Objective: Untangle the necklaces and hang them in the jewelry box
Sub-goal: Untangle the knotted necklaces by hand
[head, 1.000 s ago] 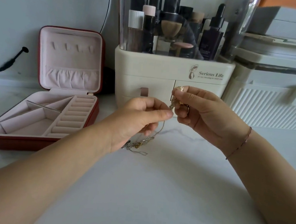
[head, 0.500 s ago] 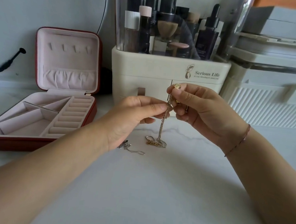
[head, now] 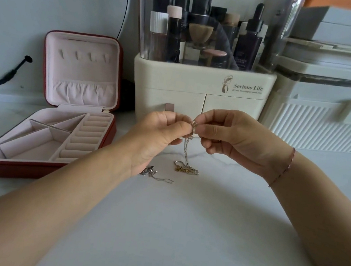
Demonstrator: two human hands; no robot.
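Far to the left of the fingers, a black cable lay against the wall. Nearer, but still well to the left of the left hand, the red jewelry box stood open on the white countertop. Its lid was upright and showed a row of small hooks above a gathered pocket. Its pink tray was split into compartments and ring rolls.

Just below the left wrist, a silver necklace lay loose on the countertop, partly hidden by the forearm.

The left hand was raised above the surface, with its thumb and fingertips pinched on the top of a gold necklace. The right hand met it from the other side. Its fingers were curled and nipped the same small tangle, so that both sets of fingertips nearly touched. From that pinch the chain dropped straight down, and its lower end rested in a small heap on the countertop directly under the fingers, just to the right of the silver necklace and apart from it.

Behind the fingers stood a cream cosmetics organizer, filled with bottles under a clear cover. A thin bracelet circled the right wrist. Beyond the right hand, further right, sat a white ribbed case.
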